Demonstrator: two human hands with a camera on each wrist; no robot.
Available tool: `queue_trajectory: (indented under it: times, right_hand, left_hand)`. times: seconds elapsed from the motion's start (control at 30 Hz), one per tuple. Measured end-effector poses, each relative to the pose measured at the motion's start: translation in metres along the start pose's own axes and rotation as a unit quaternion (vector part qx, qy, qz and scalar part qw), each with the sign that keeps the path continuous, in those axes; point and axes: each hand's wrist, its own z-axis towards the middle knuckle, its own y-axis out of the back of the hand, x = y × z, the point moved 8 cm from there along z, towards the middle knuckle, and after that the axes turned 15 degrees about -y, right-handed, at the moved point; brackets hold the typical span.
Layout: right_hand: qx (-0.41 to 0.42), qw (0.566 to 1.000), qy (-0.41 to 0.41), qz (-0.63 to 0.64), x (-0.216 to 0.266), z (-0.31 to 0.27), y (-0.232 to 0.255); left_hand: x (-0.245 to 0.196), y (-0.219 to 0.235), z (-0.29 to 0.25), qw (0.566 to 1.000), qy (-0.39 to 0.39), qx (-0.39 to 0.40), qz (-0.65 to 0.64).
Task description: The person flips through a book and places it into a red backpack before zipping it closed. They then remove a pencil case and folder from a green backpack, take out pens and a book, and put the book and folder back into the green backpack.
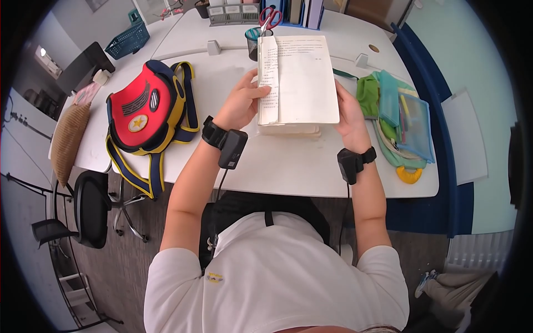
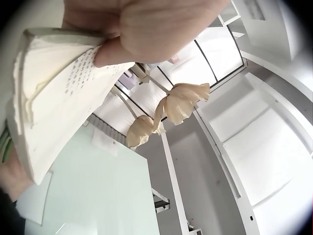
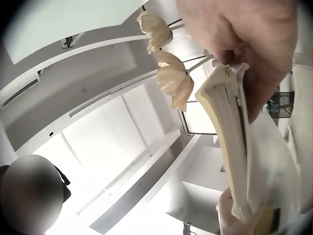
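Note:
A thick book [image 1: 300,83] with cream pages is held up over the white table in front of me, a narrow printed strip of page folded along its left side. My left hand [image 1: 242,100] grips the left edge, thumb laid across the printed strip and the other fingers mostly hidden behind. At the opposite edge my right hand [image 1: 351,114] holds the book, its fingers partly hidden behind the pages. The right wrist view shows the page block [image 3: 227,142] edge-on between both hands. Below the book, a pale block [image 1: 291,131] shows on the table.
A red and navy backpack [image 1: 139,105] lies left on the table [image 1: 244,172]. To the right are a green bag [image 1: 368,94] and a clear blue pouch [image 1: 413,127]. Behind the book stand a pen cup [image 1: 252,44] with scissors [image 1: 270,19] and upright folders [image 1: 302,14].

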Motion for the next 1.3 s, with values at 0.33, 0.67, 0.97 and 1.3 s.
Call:
queue_trajectory:
  times: [0.33,0.67,0.97,1.3]
  right_hand:
    - [0.000,0.990,0.042,-0.132,0.010,-0.002,0.001]
    - [-0.110,0.970,0.117,-0.184,0.028,-0.007,0.015]
    - [-0.163,0.948,0.134,-0.240,0.057,-0.024,0.020]
    - [-0.174,0.935,0.272,-0.147,0.136,-0.077,0.062]
  left_hand:
    - [-0.007,0.004,-0.008,1.000,-0.002,0.012,0.005]
    - [-0.009,0.009,-0.012,1.000,-0.011,-0.012,0.002]
    - [-0.021,0.025,-0.010,0.998,-0.049,-0.047,-0.014]
    - [-0.018,0.048,0.001,0.999,-0.023,-0.043,-0.008]
